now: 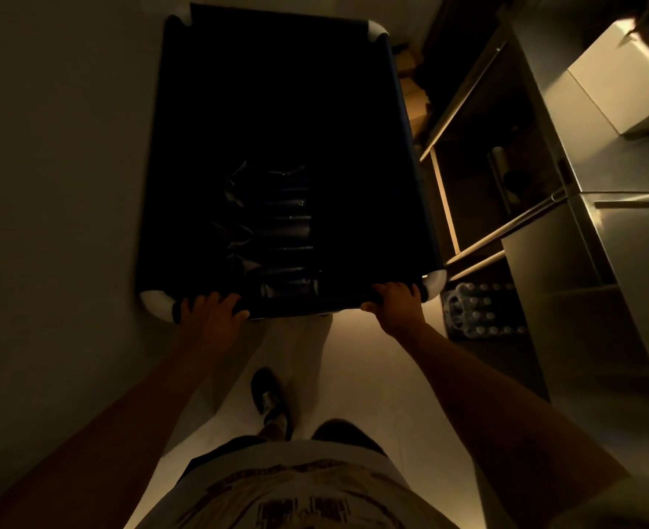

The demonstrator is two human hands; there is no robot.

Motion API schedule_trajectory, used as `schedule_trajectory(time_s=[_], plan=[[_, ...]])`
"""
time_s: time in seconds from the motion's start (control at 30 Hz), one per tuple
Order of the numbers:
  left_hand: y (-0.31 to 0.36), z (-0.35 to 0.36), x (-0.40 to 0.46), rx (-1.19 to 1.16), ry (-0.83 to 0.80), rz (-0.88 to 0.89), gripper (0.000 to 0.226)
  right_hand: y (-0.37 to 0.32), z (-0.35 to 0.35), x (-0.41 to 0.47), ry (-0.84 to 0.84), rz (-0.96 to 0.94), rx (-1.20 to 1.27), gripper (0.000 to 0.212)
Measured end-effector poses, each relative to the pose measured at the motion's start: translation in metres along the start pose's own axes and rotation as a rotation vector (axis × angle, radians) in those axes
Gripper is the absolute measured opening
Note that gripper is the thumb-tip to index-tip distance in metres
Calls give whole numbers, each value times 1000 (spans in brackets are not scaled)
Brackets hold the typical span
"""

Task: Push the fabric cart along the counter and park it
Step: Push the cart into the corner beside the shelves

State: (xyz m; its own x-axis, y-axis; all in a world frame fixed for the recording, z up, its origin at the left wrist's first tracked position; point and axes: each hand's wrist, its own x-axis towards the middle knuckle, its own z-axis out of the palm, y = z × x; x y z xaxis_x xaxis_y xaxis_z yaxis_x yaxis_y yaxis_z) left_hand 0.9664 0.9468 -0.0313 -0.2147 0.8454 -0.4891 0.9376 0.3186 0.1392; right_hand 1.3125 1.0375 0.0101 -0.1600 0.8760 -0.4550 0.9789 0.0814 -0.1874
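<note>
The fabric cart (185,147) is a deep, dark, rectangular bin with white rounded corners, standing straight ahead of me in dim light. Several dark wrapped items (277,231) lie at its bottom. My left hand (210,305) grips the near rim close to the left corner. My right hand (393,299) grips the same rim close to the right corner. The steel counter (597,238) runs along the cart's right side.
A plain wall closes in on the left. Under the counter are open shelves (479,208) and a pack of bottles (483,311) on the floor. A white box (628,78) sits on the counter. Cardboard boxes (414,101) stand ahead, right of the cart. One shoe (269,399) is on the pale floor.
</note>
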Motion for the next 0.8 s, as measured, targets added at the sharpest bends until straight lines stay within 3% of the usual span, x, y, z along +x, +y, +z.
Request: schedule_trajectory(time_s=[0.3, 0.8], plan=[[1, -28, 53, -7, 16, 10, 59, -20, -21, 50, -14, 43, -46, 53], [10, -78, 143, -61, 6, -41, 58, -26, -66, 147, -38, -37, -93, 50]])
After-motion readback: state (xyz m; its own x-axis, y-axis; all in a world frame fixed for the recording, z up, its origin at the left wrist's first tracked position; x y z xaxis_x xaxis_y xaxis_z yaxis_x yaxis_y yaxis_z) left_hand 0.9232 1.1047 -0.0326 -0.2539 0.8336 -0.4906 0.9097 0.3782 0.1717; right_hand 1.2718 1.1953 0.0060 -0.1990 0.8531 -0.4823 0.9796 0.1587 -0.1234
